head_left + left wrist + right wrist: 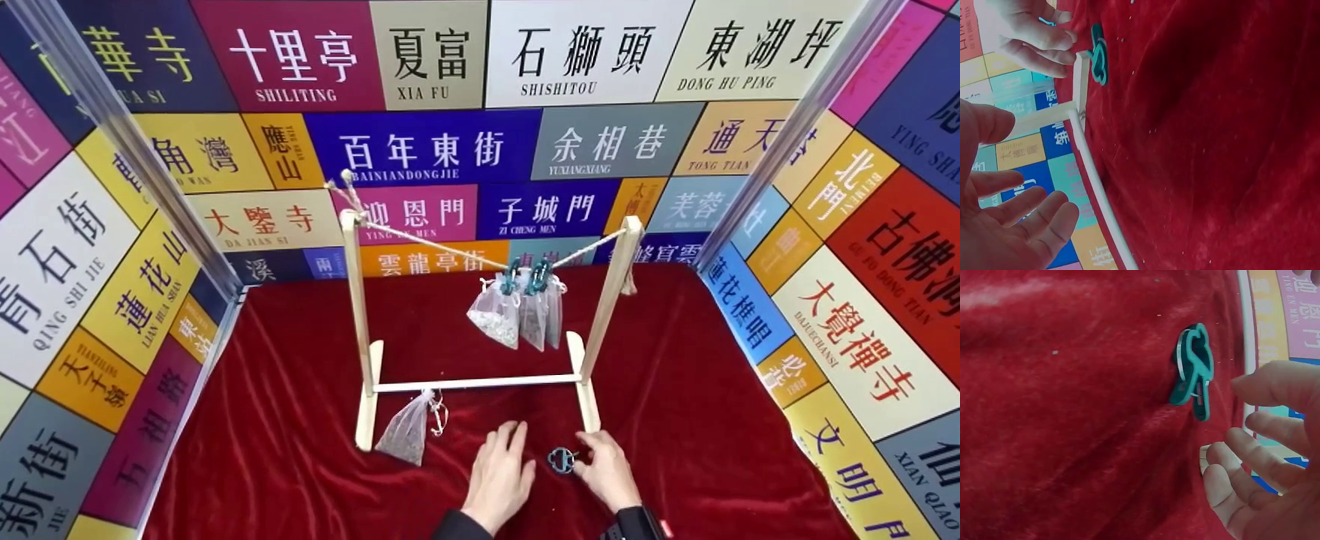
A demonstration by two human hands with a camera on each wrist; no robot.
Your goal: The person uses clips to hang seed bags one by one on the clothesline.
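Observation:
A teal plastic clothes peg [561, 451] lies on the red cloth near the frame's right foot. My right hand [607, 469] is just right of the peg in the head view. In the right wrist view a gap separates the peg [1183, 391] from the loosely bent fingers, which hold nothing. My left hand [499, 476] hovers left of the peg, fingers extended, with nothing in it. Several small sheer drawstring bags [495, 319] hang from a rope [442, 246], clipped by teal pegs [538, 279]. Another sheer bag [409, 431] rests on the cloth at left.
A wooden frame [358, 300] with two posts and a low crossbar [480, 383] stands on the red cloth [285, 420]. The rope sags between the post tops. Walls covered in coloured name panels [420, 146] enclose the back and sides.

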